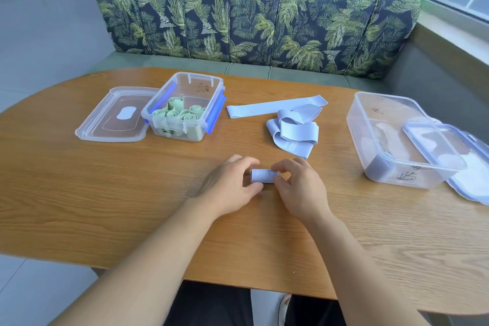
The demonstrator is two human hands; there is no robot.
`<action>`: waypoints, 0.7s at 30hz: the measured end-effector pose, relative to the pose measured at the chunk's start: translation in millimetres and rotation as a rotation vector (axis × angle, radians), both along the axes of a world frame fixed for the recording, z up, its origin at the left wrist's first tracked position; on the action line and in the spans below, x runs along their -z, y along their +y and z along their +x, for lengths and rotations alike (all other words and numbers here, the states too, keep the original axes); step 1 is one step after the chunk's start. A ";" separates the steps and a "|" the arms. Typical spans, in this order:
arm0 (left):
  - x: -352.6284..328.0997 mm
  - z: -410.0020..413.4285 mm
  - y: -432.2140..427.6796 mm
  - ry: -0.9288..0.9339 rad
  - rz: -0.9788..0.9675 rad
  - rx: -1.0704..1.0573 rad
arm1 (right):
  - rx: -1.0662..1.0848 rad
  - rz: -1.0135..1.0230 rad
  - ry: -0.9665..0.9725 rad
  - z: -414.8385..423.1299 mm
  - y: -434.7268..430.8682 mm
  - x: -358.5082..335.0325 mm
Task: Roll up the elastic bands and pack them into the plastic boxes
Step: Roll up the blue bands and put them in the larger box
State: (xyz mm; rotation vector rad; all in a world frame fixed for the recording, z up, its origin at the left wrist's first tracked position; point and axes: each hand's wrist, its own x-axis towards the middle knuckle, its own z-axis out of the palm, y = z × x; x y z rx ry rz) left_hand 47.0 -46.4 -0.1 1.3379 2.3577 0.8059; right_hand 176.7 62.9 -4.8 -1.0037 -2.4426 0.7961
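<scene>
I pinch the rolled blue elastic band (263, 176) between my left hand (232, 188) and right hand (299, 188), keeping it tight for the right-hand plastic box (370, 124).

- Your rolled pale-blue band (264, 176) lies on its side, tightly wound.
- Beyond it, loose blue bands (292, 128) lie partly flat, partly heaped.
- The left box (190, 124) stands open, holding green rolls (173, 114) on end.
- The clear right box (357, 119) sits well apart from the bands.
</scene>
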 end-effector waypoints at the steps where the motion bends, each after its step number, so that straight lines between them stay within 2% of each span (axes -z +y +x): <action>1: -1.2 0.5 1.5 0.008 -0.017 0.000 | -0.003 -0.008 -0.007 -0.9 0.6 -1.1; 7: -4.6 -0.8 8.6 0.016 -0.057 0.001 | -0.006 -0.068 -0.052 -2.6 5.2 -6.7; 12: -3.0 1.1 7.6 -0.107 0.036 -0.025 | 0.020 -0.219 0.011 -3.1 4.0 -9.0; 14: -4.1 3.4 5.4 -0.162 0.095 -0.038 | 0.052 -0.356 0.102 -0.8 2.6 -13.2; 17: -9.1 8.3 -0.5 -0.207 0.160 -0.043 | 0.070 -0.670 0.237 7.0 0.6 -28.1; 19: -14.3 14.4 -4.7 -0.223 0.185 -0.031 | 0.040 -0.757 0.236 14.2 0.3 -37.8; 21: -21.0 22.3 -6.5 -0.241 0.194 -0.014 | -0.003 -0.747 0.242 22.4 0.1 -46.8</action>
